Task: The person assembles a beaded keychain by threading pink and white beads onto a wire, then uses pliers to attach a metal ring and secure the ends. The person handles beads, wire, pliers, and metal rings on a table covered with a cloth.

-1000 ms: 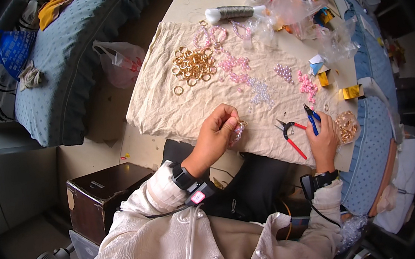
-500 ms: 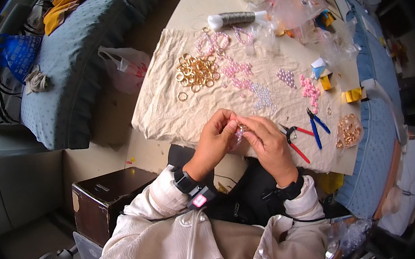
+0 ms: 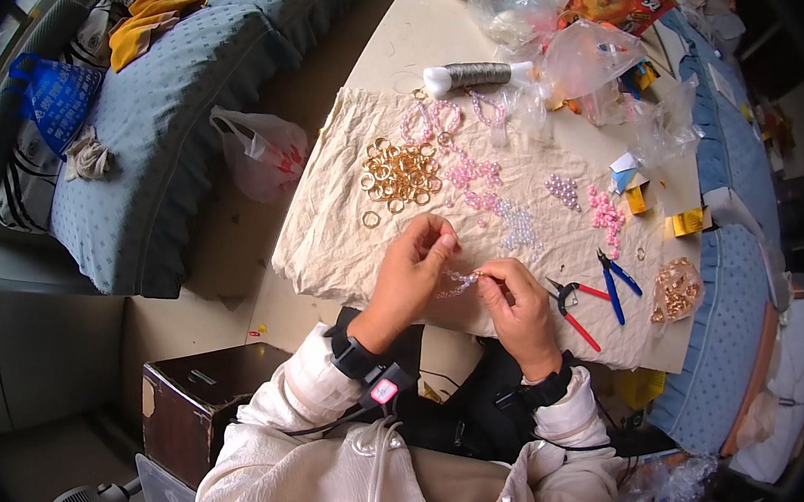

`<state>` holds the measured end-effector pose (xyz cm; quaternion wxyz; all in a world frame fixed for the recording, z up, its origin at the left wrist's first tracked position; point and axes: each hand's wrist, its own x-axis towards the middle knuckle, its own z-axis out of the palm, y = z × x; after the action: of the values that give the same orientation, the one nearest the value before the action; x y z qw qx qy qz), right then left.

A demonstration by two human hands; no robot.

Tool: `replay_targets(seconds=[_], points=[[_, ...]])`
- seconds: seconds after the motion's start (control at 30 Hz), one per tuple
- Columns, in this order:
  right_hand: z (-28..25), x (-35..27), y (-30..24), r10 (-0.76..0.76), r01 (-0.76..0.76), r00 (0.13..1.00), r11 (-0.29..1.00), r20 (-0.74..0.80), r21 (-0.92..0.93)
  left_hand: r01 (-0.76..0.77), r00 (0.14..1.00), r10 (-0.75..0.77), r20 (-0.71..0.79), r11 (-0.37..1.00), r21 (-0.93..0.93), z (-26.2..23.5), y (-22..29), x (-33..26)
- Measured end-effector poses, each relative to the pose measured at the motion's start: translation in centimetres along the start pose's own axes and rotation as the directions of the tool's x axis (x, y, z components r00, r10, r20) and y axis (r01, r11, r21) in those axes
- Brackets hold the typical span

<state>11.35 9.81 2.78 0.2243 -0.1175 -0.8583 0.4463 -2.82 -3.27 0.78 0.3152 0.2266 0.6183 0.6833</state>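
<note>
My left hand (image 3: 416, 271) is closed, thumb against the curled fingers, at the near edge of the cloth. Below its fingertips runs a short strand of clear and pale purple beads (image 3: 457, 285). My right hand (image 3: 521, 309) pinches the strand's end, where a small gold-coloured bit shows. The left fingers hide what they grip, perhaps a thread too thin to see. Right of my right hand lie red-handled pliers (image 3: 572, 312) and blue-handled pliers (image 3: 617, 288), both resting with handles spread.
Beyond my hands on the beige cloth (image 3: 323, 230) lie gold rings (image 3: 399, 172), pink beads (image 3: 605, 217), clear beads (image 3: 518, 227) and purple beads (image 3: 563, 192). A spool of grey thread (image 3: 477, 74) lies farther back. A bag of gold pieces (image 3: 677, 289) sits at right.
My hands have moved apart; the right one came down and away from the left, and more of the bead strand shows between them. The whole view has shifted slightly.
</note>
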Motion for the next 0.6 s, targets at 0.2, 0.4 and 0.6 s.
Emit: replay_targets(seconds=[0.2,0.4,0.6], points=[[0.6,-1.1,1.4,0.243,-0.219,0.968,0.942,-0.066,0.254,0.037,0.999,-0.038,-0.020,0.998,-0.041,-3.2,0.7,-0.4],[0.2,-0.9,2.0,0.396,-0.333,0.918,0.759,0.009,0.559,0.093,0.995,-0.093,-0.026,0.996,-0.004,-5.2,0.9,-1.1],[0.5,-1.1,2.6,0.417,-0.336,0.909,0.710,0.016,0.619,0.088,0.996,-0.085,-0.028,0.993,0.082,-4.0,1.5,-0.3]])
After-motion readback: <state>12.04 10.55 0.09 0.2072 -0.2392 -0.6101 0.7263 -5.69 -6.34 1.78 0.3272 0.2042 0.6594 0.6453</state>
